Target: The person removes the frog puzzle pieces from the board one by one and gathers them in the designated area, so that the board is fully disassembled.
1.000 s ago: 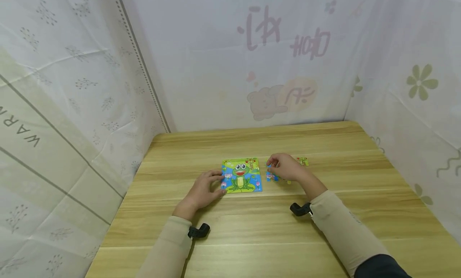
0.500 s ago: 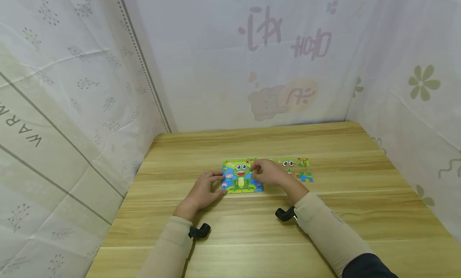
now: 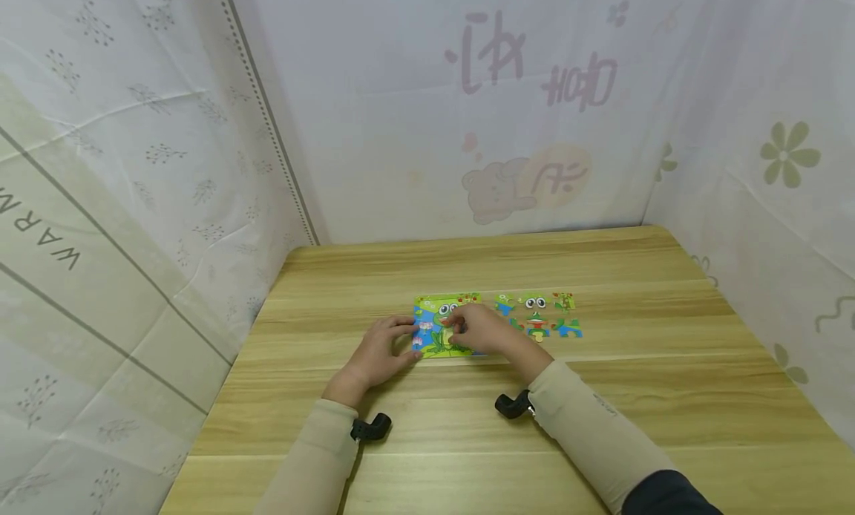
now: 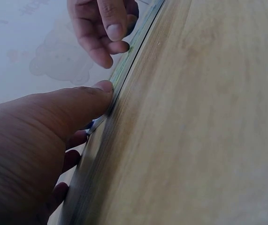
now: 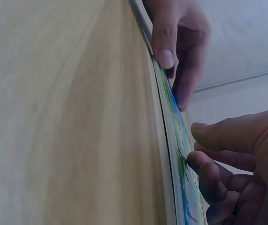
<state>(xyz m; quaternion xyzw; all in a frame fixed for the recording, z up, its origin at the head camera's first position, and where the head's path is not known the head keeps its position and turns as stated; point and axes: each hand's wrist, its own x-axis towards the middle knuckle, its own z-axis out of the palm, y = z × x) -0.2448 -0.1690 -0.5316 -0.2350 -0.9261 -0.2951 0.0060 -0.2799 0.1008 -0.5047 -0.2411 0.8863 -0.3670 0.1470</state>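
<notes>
1. Frog puzzle board (image 3: 431, 343): flat on the table (image 3: 427, 470), centre of the clock for everything below.
2. Left hand (image 3: 376, 353): at 8–9 o'clock, fingers spread and relaxed, thumb on the board's lower-left corner, fingertips at its left edge.
3. Right hand (image 3: 482, 328): over the board's 3 o'clock half, fingers bent; cannot tell whether a piece sits between the fingertips.
4. Loose puzzle pieces (image 3: 536, 325): on the table at 3 o'clock, past the right hand; one shows eyes, another red fruit.
5. Black wrist devices (image 3: 513, 405): at about 7 and 4–5 o'clock, by beige sleeves (image 3: 588, 426).
6. Printed curtain (image 3: 394, 144): 12 o'clock, behind the table.
</notes>
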